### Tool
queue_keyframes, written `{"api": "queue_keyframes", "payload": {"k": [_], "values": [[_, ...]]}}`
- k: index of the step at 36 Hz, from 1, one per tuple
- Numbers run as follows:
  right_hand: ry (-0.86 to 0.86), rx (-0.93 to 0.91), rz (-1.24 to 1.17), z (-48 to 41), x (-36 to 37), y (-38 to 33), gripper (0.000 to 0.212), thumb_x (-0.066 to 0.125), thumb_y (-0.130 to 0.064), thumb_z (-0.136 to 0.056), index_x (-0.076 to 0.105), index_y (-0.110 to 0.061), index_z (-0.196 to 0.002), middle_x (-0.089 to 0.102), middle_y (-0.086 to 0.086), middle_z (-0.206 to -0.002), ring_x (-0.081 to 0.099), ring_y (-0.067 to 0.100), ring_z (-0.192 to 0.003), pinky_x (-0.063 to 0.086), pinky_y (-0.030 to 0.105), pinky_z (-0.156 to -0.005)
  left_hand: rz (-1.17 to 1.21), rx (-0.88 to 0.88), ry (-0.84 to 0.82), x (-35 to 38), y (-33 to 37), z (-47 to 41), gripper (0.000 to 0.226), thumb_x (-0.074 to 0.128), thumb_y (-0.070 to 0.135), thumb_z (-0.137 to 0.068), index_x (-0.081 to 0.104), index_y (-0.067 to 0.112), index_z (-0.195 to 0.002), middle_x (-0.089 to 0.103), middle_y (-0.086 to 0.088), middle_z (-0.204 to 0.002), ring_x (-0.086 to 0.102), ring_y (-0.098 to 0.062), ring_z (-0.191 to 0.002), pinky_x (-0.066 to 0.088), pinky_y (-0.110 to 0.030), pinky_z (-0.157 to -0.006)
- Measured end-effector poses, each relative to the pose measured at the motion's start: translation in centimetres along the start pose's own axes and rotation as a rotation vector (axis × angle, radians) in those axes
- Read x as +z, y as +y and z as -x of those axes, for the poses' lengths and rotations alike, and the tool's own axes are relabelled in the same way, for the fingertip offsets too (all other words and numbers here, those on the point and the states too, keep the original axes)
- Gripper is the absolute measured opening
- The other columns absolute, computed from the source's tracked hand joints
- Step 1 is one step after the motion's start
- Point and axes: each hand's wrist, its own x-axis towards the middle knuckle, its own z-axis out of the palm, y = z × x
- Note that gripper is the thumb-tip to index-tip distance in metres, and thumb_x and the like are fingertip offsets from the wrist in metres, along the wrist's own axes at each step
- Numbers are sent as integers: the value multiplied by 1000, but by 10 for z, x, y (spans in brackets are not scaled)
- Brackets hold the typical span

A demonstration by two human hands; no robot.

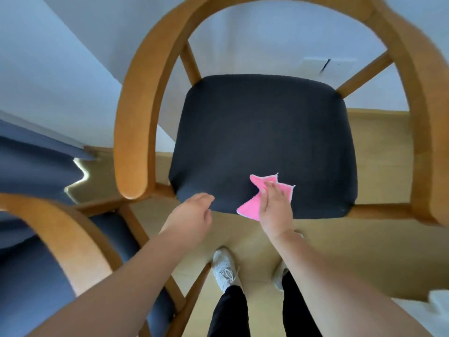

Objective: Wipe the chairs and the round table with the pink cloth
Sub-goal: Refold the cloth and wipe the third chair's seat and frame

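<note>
A wooden armchair [136,113] with a black seat cushion [262,132] stands right in front of me. My right hand [275,210] presses the pink cloth [255,205] flat onto the front edge of the cushion. To the left of it, my left hand [192,215] hovers at the cushion's front left corner with loosely curled fingers and nothing in it. A second wooden chair [60,229] with a dark blue seat sits at the lower left. The round table is not in view.
Dark blue curtains [29,171] hang at the left, by a white wall [60,57]. My legs and white shoes [224,268] stand on the light wooden floor [364,251] just before the chair. A white object [437,300] lies at the right edge.
</note>
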Motion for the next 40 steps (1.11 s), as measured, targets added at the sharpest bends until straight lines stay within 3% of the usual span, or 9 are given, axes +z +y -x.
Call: {"api": "queue_keyframes", "payload": {"k": [3, 6, 17, 24, 29, 32, 34, 37, 40], "values": [[-96, -1, 66, 12, -26, -45, 38, 27, -29, -102, 61, -19, -114, 64, 0, -89, 57, 28, -85, 40, 32, -73, 46, -21, 7, -26, 7, 34, 42, 46, 22, -96, 47, 17, -138, 46, 2, -142, 46, -13, -126, 35, -23, -104], [-168, -10, 113, 27, -63, -91, 27, 24, -31, -95, 43, -21, -79, 51, -4, -70, 47, 26, -69, 32, 33, -62, 125, -34, 75, -56, 22, 71, 41, 50, 27, -95, 49, 19, -136, 48, 4, -141, 45, -11, -127, 31, -20, -104], [-369, -367, 26, 83, -199, -215, 34, 33, -38, -103, 56, -14, -112, 61, -1, -85, 59, 17, -76, 43, 29, -65, 387, -57, 309, -160, 100, 159, 50, 62, 44, -86, 51, 29, -132, 55, 15, -129, 49, 1, -114, 34, -12, -91], [-522, -553, -54, 102, -254, -255, 46, 24, -57, -99, 53, -33, -126, 65, -17, -97, 61, -3, -90, 51, 22, -79, 499, 13, 463, -200, 153, 185, 11, 62, 37, -88, 64, 41, -98, 64, 23, -89, 60, 6, -86, 49, -12, -71], [-771, -640, -51, 100, -291, -257, 59, 46, -74, -81, 45, -41, -130, 61, -23, -109, 58, -3, -99, 51, 18, -81, 520, -32, 587, -209, 170, 200, 14, 64, 27, -88, 63, 41, -85, 58, 23, -99, 56, 2, -96, 45, -11, -79], [-894, -690, 58, 92, -310, -254, 66, 66, -57, -73, 40, -44, -132, 55, -31, -111, 55, -7, -105, 49, 12, -76, 510, -16, 558, -210, 178, 206, 13, 63, 33, -88, 62, 43, -80, 43, 28, -130, 37, 9, -120, 31, -15, -97], [-899, -742, 120, 85, -316, -252, 59, 69, -34, -78, 43, -41, -131, 53, -29, -111, 55, -4, -105, 48, 10, -74, 553, -16, 526, -208, 184, 207, 15, 60, 35, -90, 60, 46, -80, 44, 31, -130, 39, 11, -119, 34, -21, -102], [-878, -775, 139, 76, -320, -251, 61, 70, -24, -82, 45, -34, -136, 54, -23, -116, 54, -1, -105, 45, 10, -77, 577, -61, 554, -204, 191, 208, 12, 58, 36, -91, 58, 46, -85, 59, 26, -101, 54, 9, -96, 49, -20, -85], [-850, -746, 112, 68, -322, -251, 57, 73, -31, -82, 49, -30, -135, 55, -23, -111, 55, -2, -101, 46, 11, -76, 582, -112, 648, -200, 192, 211, 8, 59, 35, -90, 58, 41, -86, 60, 18, -86, 57, 5, -85, 48, -15, -69]]}}
